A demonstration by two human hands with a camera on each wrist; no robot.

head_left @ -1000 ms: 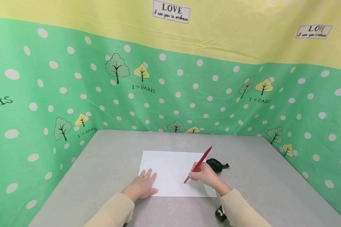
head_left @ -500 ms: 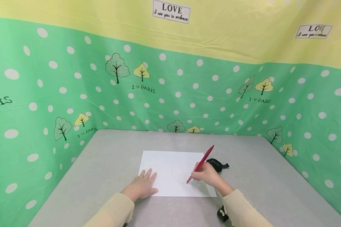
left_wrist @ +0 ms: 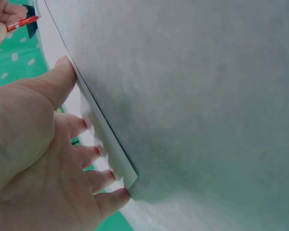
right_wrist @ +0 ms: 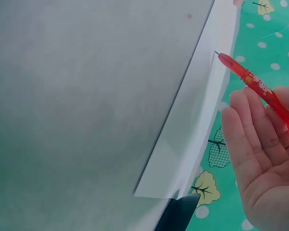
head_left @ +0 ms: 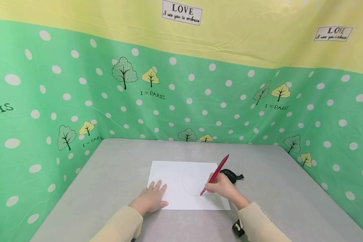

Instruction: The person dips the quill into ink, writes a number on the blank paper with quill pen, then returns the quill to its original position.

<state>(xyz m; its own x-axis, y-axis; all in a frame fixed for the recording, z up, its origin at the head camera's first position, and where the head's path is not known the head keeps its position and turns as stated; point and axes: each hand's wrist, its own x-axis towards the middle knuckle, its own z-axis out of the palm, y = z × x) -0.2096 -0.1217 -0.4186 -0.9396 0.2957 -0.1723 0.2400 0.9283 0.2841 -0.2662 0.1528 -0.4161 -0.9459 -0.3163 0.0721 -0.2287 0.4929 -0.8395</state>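
Observation:
A sheet of white paper [head_left: 172, 171] lies on the grey table, bearing a thin curved line like the left and lower part of a circle. My right hand [head_left: 222, 186] pinches a red pen [head_left: 219, 167], its tip touching the paper at the line's lower end. In the right wrist view the pen [right_wrist: 250, 79] shows a printed pattern near its tip. My left hand [head_left: 152, 197] rests with spread fingers on the paper's lower left part. The left wrist view shows the fingertips [left_wrist: 101, 180] along the paper's edge.
A black rounded object with a short tail [head_left: 229, 175] lies just beyond the right hand, beside the paper. Another small black item [head_left: 237, 228] is near the right sleeve. A green and yellow printed cloth [head_left: 199, 90] surrounds the grey table [head_left: 124, 154].
My right hand has moved slightly to the right with the pen, and the curved line now extends further along its lower end. The left hand has stayed in place.

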